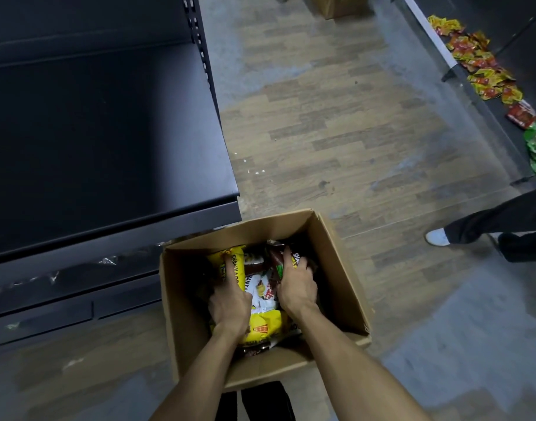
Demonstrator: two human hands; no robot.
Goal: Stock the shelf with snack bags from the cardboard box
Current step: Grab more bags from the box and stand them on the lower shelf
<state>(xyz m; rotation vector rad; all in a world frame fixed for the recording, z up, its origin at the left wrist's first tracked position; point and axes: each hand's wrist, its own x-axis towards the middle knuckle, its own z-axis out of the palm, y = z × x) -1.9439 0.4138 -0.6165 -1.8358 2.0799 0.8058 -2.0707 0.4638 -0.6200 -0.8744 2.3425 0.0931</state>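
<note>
both hands were down in the cardboard box (327,268): my left hand (228,302) gripped a yellow snack bag (230,262), my right hand (297,287) a dark bag (277,253). bags ran lengthwise away from me; the empty shelf (109,132) lay up-left, nearer my left hand.

1 head-worn wide-angle camera looks steeply down, close above the open brown cardboard box (330,268); the black metal shelf (109,141) lies left of the fingers (230,268), beyond them.

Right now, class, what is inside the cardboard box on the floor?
Snack bags, yellow and dark red, fill the cardboard box. The left hand and right hand grip them. Lower layers and the box bottom are covered.
</note>
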